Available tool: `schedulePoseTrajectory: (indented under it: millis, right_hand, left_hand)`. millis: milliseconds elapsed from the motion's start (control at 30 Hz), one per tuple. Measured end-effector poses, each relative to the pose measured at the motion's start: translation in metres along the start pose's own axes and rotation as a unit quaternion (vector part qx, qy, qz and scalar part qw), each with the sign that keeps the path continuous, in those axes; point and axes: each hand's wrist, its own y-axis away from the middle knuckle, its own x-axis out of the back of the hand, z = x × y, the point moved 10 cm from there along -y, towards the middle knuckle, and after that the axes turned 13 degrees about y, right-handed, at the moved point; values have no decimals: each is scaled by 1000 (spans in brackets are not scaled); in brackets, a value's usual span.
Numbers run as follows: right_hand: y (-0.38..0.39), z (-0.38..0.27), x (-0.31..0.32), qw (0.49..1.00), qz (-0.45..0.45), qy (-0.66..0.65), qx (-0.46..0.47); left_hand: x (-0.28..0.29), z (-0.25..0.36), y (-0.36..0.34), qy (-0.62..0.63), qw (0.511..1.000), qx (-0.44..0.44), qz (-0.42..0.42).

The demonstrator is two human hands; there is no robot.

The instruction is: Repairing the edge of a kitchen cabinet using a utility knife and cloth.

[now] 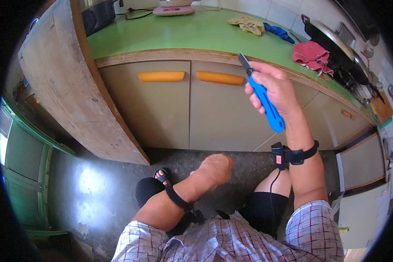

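My right hand (273, 85) is raised in front of the counter's edge, with its fingers wrapped round a blue-handled utility knife (263, 98). The knife's grey blade sticks out at the top, pointing up and slightly left, and its handle end hangs down past my palm. Lower down and to the left, my left hand (217, 168) hovers over the floor, curled into a fist with its back toward me. Its fingertips are turned out of sight, and nothing shows sticking out of it.
The green counter (170, 37) bears a pink scale (174, 10), yellowish and blue cloths, a red cloth (311, 55) and a large black pan (332, 43). Below are cabinet doors with orange handles (161, 76). A wooden panel (61, 74) juts out at left.
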Motion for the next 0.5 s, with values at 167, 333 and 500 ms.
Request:
schedulePoseTrajectory:
  millis: [167, 333, 500]
  right_hand:
    - [-14, -17, -37, 997, -52, 49, 36]
    - [-3, -4, -1, 1000, -15, 10, 14]
    - [-4, -9, -13, 999, -27, 15, 12]
  left_hand:
    - [-6, -16, -3, -3, 999, 23, -23]
    - [6, -3, -5, -16, 1000, 3, 18]
    - [-1, -16, -8, -5, 1000, 15, 3]
